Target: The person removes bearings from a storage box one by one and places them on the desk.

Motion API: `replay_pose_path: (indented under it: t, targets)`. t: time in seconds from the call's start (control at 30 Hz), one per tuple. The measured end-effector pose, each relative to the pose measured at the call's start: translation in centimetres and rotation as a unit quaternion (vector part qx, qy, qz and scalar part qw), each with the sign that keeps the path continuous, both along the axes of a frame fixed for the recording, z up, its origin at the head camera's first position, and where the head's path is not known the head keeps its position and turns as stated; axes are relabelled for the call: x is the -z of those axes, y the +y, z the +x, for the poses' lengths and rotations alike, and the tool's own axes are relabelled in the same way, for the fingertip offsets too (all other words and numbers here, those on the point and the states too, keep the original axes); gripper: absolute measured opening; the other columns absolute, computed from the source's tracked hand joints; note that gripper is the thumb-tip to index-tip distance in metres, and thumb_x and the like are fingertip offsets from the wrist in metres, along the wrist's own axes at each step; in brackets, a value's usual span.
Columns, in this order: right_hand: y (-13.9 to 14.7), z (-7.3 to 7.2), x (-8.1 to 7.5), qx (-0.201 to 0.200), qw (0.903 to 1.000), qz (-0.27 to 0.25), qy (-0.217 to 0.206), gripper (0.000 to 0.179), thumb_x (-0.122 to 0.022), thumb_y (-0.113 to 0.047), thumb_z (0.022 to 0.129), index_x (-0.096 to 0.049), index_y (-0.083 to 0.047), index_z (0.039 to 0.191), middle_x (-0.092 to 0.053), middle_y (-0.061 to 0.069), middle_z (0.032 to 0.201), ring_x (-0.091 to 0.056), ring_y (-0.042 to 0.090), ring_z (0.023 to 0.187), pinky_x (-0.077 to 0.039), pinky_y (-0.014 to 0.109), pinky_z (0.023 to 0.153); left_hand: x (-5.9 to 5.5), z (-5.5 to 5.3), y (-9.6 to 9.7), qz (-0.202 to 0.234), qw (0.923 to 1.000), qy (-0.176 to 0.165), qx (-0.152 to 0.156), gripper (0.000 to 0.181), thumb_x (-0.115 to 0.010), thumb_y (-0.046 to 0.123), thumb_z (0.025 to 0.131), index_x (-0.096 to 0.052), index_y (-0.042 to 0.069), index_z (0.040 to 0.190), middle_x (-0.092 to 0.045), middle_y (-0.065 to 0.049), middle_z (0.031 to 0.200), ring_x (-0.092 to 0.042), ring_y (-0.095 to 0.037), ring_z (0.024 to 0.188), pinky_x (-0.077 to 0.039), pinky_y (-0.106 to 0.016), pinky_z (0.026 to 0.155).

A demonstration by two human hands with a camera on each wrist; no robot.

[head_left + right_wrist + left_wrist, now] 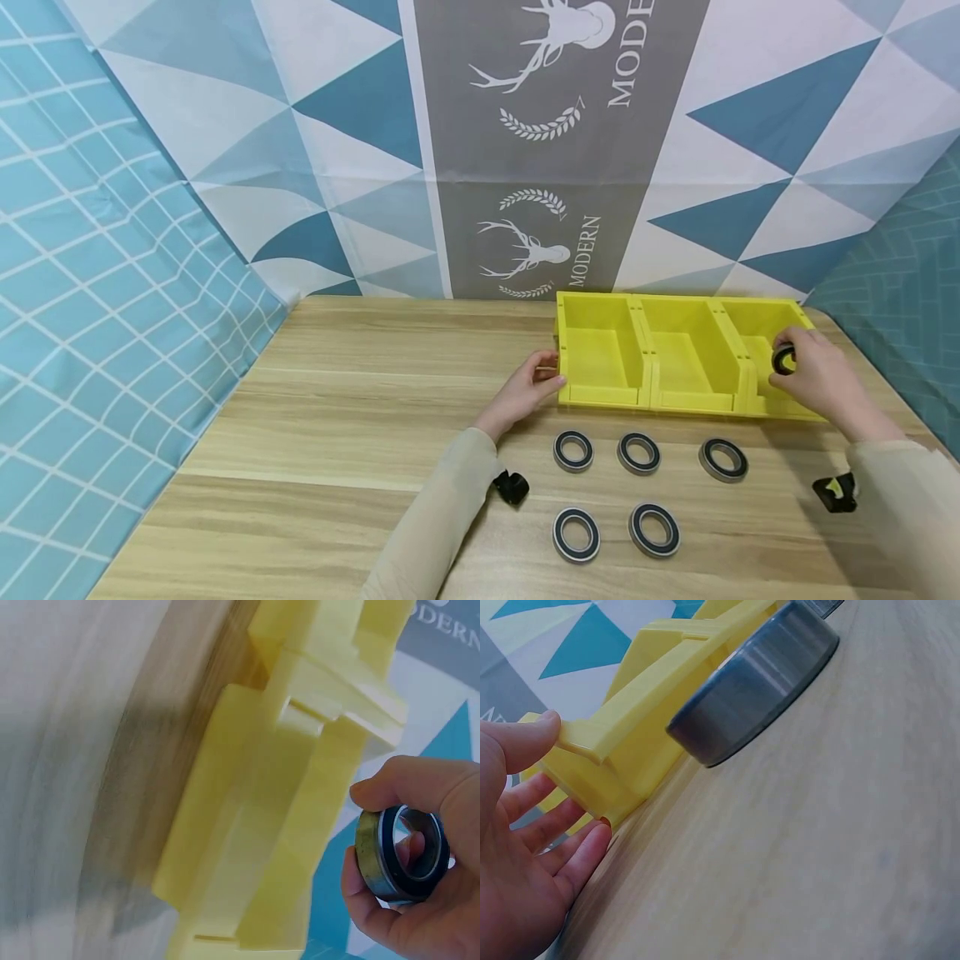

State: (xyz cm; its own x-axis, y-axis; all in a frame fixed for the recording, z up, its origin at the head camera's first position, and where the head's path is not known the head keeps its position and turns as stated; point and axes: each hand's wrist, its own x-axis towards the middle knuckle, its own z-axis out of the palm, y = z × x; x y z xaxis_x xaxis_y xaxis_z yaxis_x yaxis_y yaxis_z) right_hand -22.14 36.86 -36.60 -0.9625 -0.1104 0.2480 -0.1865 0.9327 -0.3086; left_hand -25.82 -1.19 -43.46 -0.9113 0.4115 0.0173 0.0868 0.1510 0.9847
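My right hand [825, 379] pinches a ball bearing [371, 859] between thumb and fingers, over the right-hand compartment of a yellow storage bin [690, 403]. In the right wrist view the bearing has a metal outer rim, a dark face and an open centre. The left hand [525, 387] grips the bin's left end, thumb at the front corner and fingers against the side wall. Several more bearings lie flat in front of the bin: three in a back row [559, 450] and two nearer me [559, 535]. One bearing [761, 690] looms large in the left wrist view.
The bin has three compartments side by side and stands at the back right of the wooden table [337, 417]. Patterned cloth [360, 208] hangs behind the table. Black straps [512, 487] show at both wrists.
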Motion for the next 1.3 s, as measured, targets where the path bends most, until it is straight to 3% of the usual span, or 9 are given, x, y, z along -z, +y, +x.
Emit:
replay_pose_path:
  t: [0.17,0.4,0.63,0.77,1.03,1.3]
  targets:
    - [-0.9,1.4,-0.6,-0.003,0.9997,0.001,0.025,0.038,-0.068,-0.004,0.069,-0.045,0.01,0.096,-0.046,0.029,0.09,-0.047,0.038,0.076,-0.041,0.048,0.059,-1.8,1.2,-0.2,-0.005,1.0,0.008,0.0,0.042,-0.054,0.012,0.091,-0.041,0.004,0.13,-0.045,-0.015,0.128,-0.046,-0.031,0.117,-0.044,-0.034,0.093]
    - [-2.7,3.5,-0.9,-0.037,0.9986,0.027,0.026,0.041,-0.071,-0.005,0.067,-0.047,0.012,0.096,-0.049,0.027,0.087,-0.049,0.034,0.075,-0.042,0.044,0.06,0.9,-0.6,0.1,0.0,1.0,0.003,-0.005,0.043,-0.057,0.015,0.09,-0.042,0.009,0.13,-0.046,-0.01,0.129,-0.047,-0.027,0.117,-0.043,-0.036,0.094]
    - [-4.4,6.1,-0.4,-0.075,0.9952,0.044,-0.045,0.045,-0.075,-0.01,0.068,-0.043,0.007,0.095,-0.052,0.011,0.077,-0.048,0.018,0.066,-0.04,0.028,0.053,1.0,-0.5,0.1,-0.008,0.9998,0.014,-0.011,0.043,-0.057,0.018,0.09,-0.043,0.011,0.13,-0.047,-0.007,0.128,-0.048,-0.024,0.115,-0.044,-0.033,0.093]
    - [-5.0,7.6,0.4,-0.088,0.9913,0.055,-0.081,0.046,-0.078,-0.013,0.066,-0.044,0.002,0.093,-0.05,0.007,0.079,-0.048,0.016,0.068,-0.04,0.027,0.053,1.0,-0.5,0.1,-0.011,0.9998,0.015,-0.01,0.043,-0.057,0.019,0.09,-0.042,0.011,0.13,-0.047,-0.007,0.128,-0.048,-0.023,0.116,-0.044,-0.033,0.093]
    - [-5.7,10.0,2.2,-0.101,0.9902,0.063,-0.073,0.048,-0.082,-0.012,0.056,-0.049,-0.003,0.089,-0.041,0.013,0.089,-0.049,0.018,0.076,-0.044,0.031,0.058,1.0,-0.5,0.1,-0.015,0.9997,0.013,-0.013,0.044,-0.057,0.019,0.09,-0.042,0.013,0.13,-0.047,-0.006,0.128,-0.048,-0.022,0.116,-0.043,-0.034,0.094]
    - [-6.7,11.3,3.3,-0.113,0.9877,0.065,-0.086,0.048,-0.079,-0.009,0.052,-0.05,-0.007,0.089,-0.041,0.004,0.085,-0.047,0.012,0.073,-0.044,0.027,0.058,0.7,-0.3,0.0,-0.006,0.9999,0.002,-0.007,0.044,-0.057,0.018,0.09,-0.042,0.012,0.131,-0.046,-0.008,0.129,-0.047,-0.025,0.118,-0.042,-0.037,0.096]
